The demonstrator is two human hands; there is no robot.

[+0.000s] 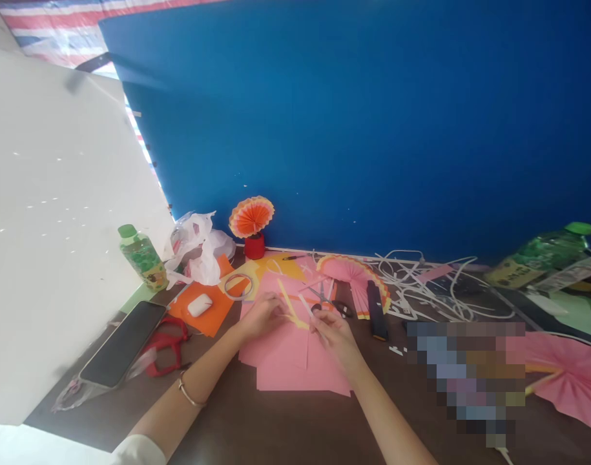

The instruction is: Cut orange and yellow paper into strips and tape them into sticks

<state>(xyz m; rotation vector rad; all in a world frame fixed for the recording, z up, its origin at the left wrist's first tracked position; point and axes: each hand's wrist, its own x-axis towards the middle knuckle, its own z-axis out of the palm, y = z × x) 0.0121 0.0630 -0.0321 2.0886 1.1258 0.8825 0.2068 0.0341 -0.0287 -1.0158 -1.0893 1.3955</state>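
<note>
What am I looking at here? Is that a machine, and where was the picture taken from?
No machine shows, just a person's bare left hand and right hand. The single picture comes from a camera worn on that person's head, looking forward and down. The left hand is at a yellow paper strip, its grip unclear; the right hand pinches a slim white piece, too small to identify. Pink sheets lie beneath. Nearby are scissors, orange paper, a phone and a pleated pink fan; behind, a round orange fan rises above a red base.

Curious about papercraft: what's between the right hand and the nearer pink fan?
Scissors lie between the right hand and that pink fan in the head view.
</note>
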